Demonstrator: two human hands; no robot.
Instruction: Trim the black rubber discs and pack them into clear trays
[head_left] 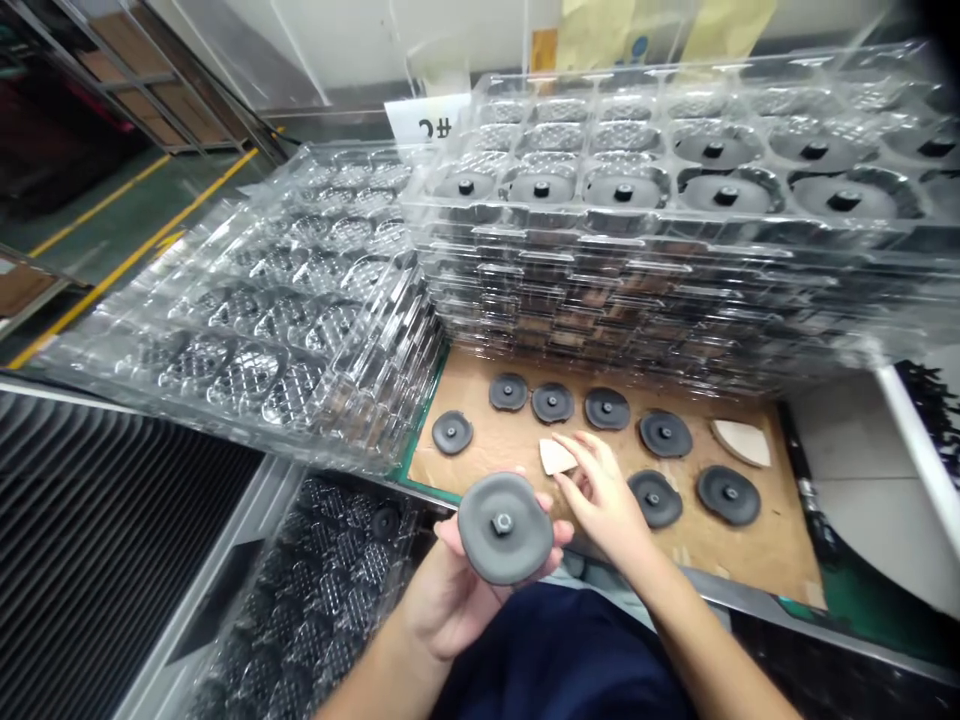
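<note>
Far left, yellow floor lines point(142, 235) run past below, and a ribbed black panel point(127, 520) sits low beside a stack of clear plastic trays point(277, 310), whose visible pockets show no discs. Moving right, here's the left hand point(450, 600), cupped and closed around a grey rubber disc point(499, 525) with a central hex stud, holding it up just above the edge of the tan tabletop point(757, 555). Next to it, the right hand point(604, 495) is open, fingers curved, its fingertips point(570, 448) right at a pale scrap point(557, 457). Seven more dark discs point(607, 408) lie loose around that hand, and a pale wedge point(742, 442) sits further along. Behind them rises a tall stack of clear trays point(645, 290): on top, the nearest row of pockets is filled with discs, the next row is filled toward the right, and the back pockets stand empty.
</note>
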